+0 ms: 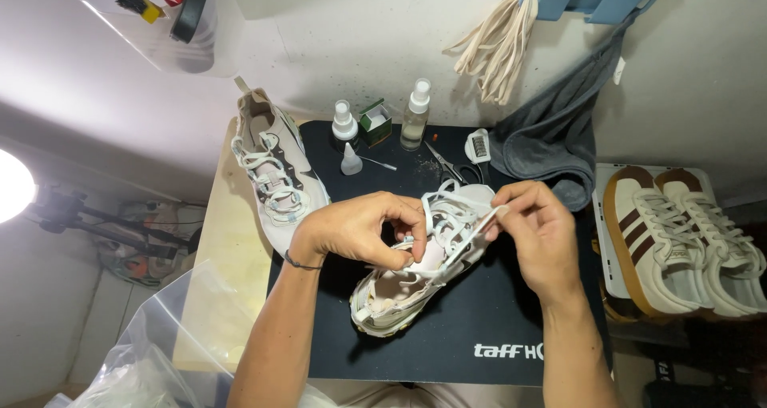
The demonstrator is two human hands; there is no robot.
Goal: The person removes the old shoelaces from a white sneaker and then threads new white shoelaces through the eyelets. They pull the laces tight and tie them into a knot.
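left hand (359, 230) curled knuckles-up over the pale sneaker (415, 276), fingers pinching a lace at the eyelets. right hand (537, 236) comes in from the other side, thumb and forefinger nipping the white lace (471, 216) end. the shoe lies tilted between both hands on the black mat (479, 328). beyond the left hand, its twin sneaker (276, 172); past the fingers, spray bottles (415, 112) and scissors (444, 165). right of the right hand, a grey towel (551, 144) and striped sneakers (679, 240).

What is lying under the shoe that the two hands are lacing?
Under the shoe lies a black mat on the pale table. The left hand and right hand hold its lace. Anything directly beneath the sole is covered.
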